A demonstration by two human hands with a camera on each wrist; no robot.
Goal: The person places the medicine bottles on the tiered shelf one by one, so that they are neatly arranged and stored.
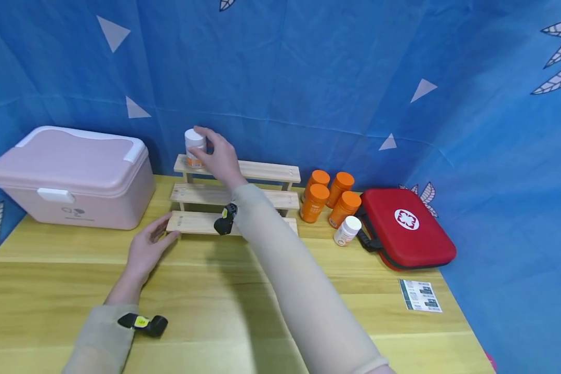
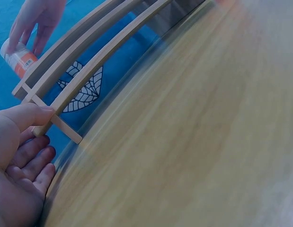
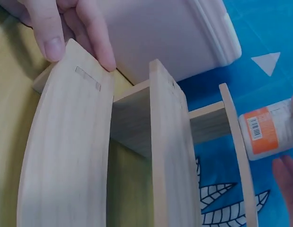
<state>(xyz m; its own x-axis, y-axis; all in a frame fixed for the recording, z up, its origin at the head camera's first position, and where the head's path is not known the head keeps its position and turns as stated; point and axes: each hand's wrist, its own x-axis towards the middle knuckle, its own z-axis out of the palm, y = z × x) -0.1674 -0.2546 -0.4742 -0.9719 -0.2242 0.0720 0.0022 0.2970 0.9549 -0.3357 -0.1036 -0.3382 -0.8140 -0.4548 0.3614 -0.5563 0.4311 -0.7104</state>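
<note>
A: Up high at the top tier, gripping a small white plastic bottle with an orange label [image 1: 194, 141] in the right hand [image 1: 221, 158], thumb on one side, fingers curled round the other!

B: Standing upright up there, too, at the left end of a pale wooden three-tier rack [image 1: 208, 194], near the back edge of the light wood-grain surface [image 1: 191, 291]. Seen from the right wrist, base right against the top plank.

A: And with the left hand [image 1: 146, 249]?

B: Down low! Pinching the left end of the bottom tier, thumb at the near edge, fingers at the far one.

A: Flanked on the left by a pale pink lidded box [image 1: 75, 174], tucked into the back left corner, near the rack.

B: Over to the right, just beside the rack: four orange cylindrical bottles with orange caps [image 1: 314, 205], bunched near the back edge.

A: With a second white bottle [image 1: 348, 231] just in front of those!

B: Further along, toward the back right corner, spotting a red case with a round white emblem [image 1: 421, 236], black handle [image 1: 370, 236] facing the bottles.

A: And near the right edge, lying flat in front of the case, a small printed white-and-green sheet [image 1: 419, 295].

B: Hung behind everything, blue patterned cloth [image 1: 285, 78].
</note>
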